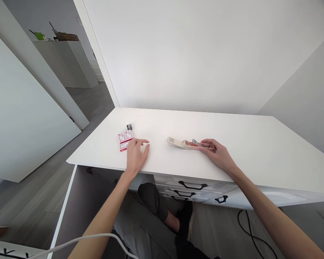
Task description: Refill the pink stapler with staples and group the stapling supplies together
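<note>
Fingers of the left hand are spread, empty, with staple boxes at 10 o'clock. An opened stapler is gripped by the right hand. Reloading is presumed; a box must be pinched.

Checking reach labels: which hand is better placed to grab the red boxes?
Left, probably. The left hand hovers open right beside the red boxes, fingers pointing past them. The right hand is busy holding the stapler, farther along the desk.
</note>
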Tool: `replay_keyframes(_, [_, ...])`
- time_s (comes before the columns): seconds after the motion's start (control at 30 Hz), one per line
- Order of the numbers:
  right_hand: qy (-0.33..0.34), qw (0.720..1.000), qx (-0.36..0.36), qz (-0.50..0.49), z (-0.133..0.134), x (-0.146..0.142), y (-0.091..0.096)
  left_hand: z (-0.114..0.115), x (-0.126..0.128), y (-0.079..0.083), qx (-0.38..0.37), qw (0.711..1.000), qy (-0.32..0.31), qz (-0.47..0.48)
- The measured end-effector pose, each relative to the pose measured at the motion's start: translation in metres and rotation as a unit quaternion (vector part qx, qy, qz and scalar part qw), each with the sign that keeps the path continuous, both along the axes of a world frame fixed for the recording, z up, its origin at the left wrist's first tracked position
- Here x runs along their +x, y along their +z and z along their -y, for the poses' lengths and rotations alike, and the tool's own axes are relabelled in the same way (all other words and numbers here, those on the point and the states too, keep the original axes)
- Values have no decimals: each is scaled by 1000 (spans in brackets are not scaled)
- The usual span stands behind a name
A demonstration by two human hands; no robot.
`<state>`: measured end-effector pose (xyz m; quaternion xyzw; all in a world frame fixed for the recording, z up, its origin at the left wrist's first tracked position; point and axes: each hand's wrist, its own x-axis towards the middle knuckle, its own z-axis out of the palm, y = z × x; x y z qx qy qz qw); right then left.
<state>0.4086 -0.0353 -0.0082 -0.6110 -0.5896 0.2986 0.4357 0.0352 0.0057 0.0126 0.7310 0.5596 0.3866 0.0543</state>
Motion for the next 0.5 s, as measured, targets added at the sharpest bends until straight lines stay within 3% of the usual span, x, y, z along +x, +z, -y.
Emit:
replay_keyframes(0.2, [5, 1000, 13, 7, -1, -1, -3, 2, -67, 3, 22, 981, 148, -120])
replay_keyframes(0.33, [-15, 999, 13, -25, 1, -3, -1, 6, -91, 2, 12, 974, 150, -169])
replay_keyframes(0.5, [-103, 986, 61, -117, 7, 2, -5, 9, -99, -1, -1, 977, 123, -176])
